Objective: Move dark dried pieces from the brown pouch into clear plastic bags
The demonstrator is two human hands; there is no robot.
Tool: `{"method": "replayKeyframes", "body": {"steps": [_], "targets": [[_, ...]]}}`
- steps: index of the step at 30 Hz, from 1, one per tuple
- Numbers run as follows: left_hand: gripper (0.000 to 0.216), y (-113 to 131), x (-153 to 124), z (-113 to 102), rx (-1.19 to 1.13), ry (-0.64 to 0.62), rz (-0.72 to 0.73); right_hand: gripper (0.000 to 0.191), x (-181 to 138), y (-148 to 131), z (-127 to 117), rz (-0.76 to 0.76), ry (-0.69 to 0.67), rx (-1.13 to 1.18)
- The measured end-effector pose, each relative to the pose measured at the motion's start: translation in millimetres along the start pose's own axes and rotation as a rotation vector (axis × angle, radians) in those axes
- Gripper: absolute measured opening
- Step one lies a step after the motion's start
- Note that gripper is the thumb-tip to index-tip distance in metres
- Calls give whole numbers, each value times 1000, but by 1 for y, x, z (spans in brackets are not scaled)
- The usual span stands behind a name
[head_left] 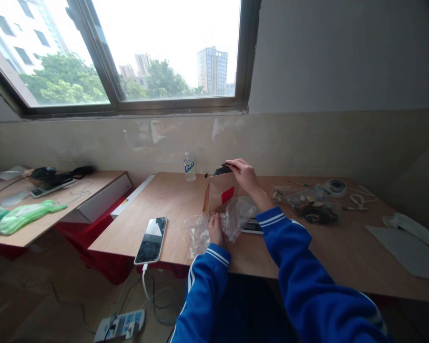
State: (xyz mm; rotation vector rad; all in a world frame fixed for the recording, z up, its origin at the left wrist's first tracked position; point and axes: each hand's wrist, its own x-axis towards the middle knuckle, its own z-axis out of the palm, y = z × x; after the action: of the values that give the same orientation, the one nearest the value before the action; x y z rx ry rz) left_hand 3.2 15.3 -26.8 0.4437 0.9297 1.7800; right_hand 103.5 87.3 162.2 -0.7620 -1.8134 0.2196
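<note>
A brown paper bag [217, 193] with a red patch stands upright on the wooden table [171, 205]. My right hand [245, 175] is over the bag's open top, fingers pinched on a small dark object [222, 169]. My left hand [215, 229] rests lower down at the near side, closed on a crumpled clear plastic bag [236, 216] that spreads on the table in front of the paper bag. Both arms wear blue sleeves with white stripes.
A phone [152, 239] on a white cable lies near the table's front edge. A small water bottle [189, 167] stands by the wall. Mixed small items [312, 207] and a tape roll [336, 186] lie right. A second table [46, 209] holds green plastic.
</note>
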Motion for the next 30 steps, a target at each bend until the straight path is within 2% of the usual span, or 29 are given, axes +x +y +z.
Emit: {"method": "replayKeyframes", "body": {"steps": [4, 9, 15, 18, 21, 24, 27, 30], "targets": [[32, 0, 0, 0, 33, -25, 4, 26, -5, 11, 7, -40, 4, -31], [35, 9, -9, 7, 54, -26, -13, 26, -11, 16, 8, -52, 123, 17], [34, 11, -11, 9, 34, -32, -27, 30, -6, 22, 9, -123, -80, -86], [35, 10, -10, 9, 26, -29, -20, 32, -13, 12, 4, -121, -9, -141], [37, 10, -10, 8, 49, -45, 0, 33, -43, 1, -1, 8, 163, -172], [39, 10, -10, 5, 130, -100, 11, 33, -97, 1, -1, 239, 297, -224], [43, 10, -10, 3, 245, -196, 50, 47, -154, 10, 7, 450, 346, -290], [47, 13, -12, 3, 329, -287, 151, 62, -191, 17, 15, 604, 389, -250]]}}
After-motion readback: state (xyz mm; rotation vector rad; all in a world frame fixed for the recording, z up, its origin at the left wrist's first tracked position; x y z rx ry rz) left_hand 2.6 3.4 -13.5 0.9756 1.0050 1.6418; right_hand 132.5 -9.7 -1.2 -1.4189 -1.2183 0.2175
